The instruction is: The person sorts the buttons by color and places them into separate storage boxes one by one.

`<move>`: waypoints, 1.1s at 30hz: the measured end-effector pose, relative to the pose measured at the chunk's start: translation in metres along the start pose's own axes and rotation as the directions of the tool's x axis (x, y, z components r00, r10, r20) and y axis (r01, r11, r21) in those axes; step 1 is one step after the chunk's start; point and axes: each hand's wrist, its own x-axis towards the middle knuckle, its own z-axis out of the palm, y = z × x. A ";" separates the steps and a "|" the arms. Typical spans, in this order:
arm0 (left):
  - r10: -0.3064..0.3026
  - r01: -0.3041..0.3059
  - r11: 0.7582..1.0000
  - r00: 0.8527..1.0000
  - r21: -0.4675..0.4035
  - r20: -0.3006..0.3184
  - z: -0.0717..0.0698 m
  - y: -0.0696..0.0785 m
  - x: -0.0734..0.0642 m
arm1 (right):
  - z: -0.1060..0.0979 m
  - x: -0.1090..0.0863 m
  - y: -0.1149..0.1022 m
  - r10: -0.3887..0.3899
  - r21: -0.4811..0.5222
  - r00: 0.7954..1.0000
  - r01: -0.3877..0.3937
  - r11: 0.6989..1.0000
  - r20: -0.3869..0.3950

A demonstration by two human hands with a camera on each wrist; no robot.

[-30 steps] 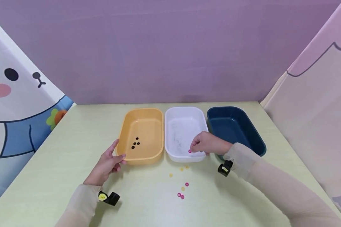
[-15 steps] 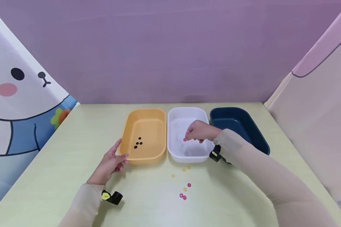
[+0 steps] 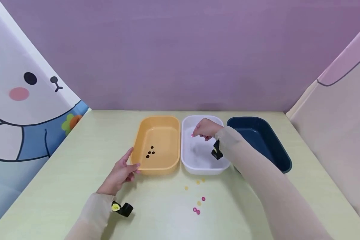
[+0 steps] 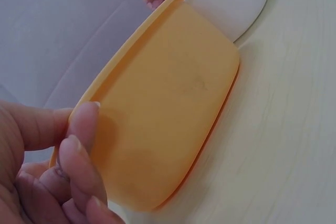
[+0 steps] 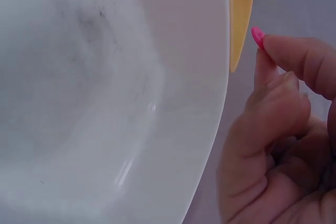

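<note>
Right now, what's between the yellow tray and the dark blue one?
The white tray sits between the yellow tray and the dark blue tray, and the right hand is above it, pinching a pink button. The head view shows this.

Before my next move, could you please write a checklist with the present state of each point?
Small round pink button pinched in the right hand: ok.
Right hand above the white rounded plastic tray: ok.
Left hand holding the orange rounded plastic tray: ok.
Four small round black buttons inside the orange tray: ok.
Dark-blue rounded plastic tray fully visible: not ok; the beige sleeve covers part.
</note>
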 end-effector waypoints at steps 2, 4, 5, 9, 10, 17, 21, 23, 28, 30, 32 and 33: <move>-0.004 0.004 1.000 1.000 0.002 -0.006 0.000 0.000 0.000 | 0.002 0.004 0.000 0.010 0.012 1.000 -0.010 1.000 -0.008; -0.007 0.007 1.000 1.000 0.002 -0.008 0.000 0.000 0.000 | 0.005 0.007 0.000 0.020 0.013 1.000 -0.020 1.000 -0.010; -0.009 0.009 1.000 1.000 0.001 -0.010 0.000 0.000 0.000 | 0.006 0.009 0.000 0.025 0.008 1.000 -0.025 1.000 -0.006; -0.013 0.013 1.000 1.000 -0.003 -0.015 -0.001 -0.001 -0.001 | 0.012 0.018 0.005 0.052 -0.021 0.999 -0.052 0.998 0.012; -0.013 0.013 1.000 1.000 -0.003 -0.016 -0.001 -0.001 -0.001 | 0.013 0.020 0.006 0.062 -0.027 0.998 -0.061 0.998 0.014; -0.014 0.015 1.000 1.000 0.015 -0.019 0.000 -0.001 0.001 | 0.019 0.033 0.019 0.109 -0.043 0.994 -0.109 0.993 0.010; -0.011 0.012 1.000 1.000 0.028 -0.017 0.002 -0.001 0.003 | 0.020 0.036 0.025 0.117 -0.042 0.993 -0.116 0.992 0.014; -0.009 0.010 0.999 1.000 0.031 -0.015 0.003 0.000 0.004 | 0.020 0.036 0.028 0.121 -0.038 0.993 -0.120 0.992 0.016; -0.013 0.014 1.000 1.000 0.018 -0.014 0.004 0.000 0.003 | 0.022 0.033 0.029 0.115 -0.025 0.993 -0.114 0.993 0.028; -0.012 0.012 1.000 1.000 0.007 -0.011 0.004 -0.001 0.003 | 0.023 0.032 0.027 0.106 -0.022 0.994 -0.105 0.994 0.032; -0.009 0.009 1.000 1.000 -0.006 -0.011 0.003 -0.002 0.002 | 0.022 0.033 0.025 0.093 -0.022 0.995 -0.092 0.995 0.030; -0.007 0.007 1.000 1.000 -0.010 -0.012 0.002 -0.003 0.002 | 0.021 0.033 0.024 0.087 -0.026 0.996 -0.086 0.996 0.029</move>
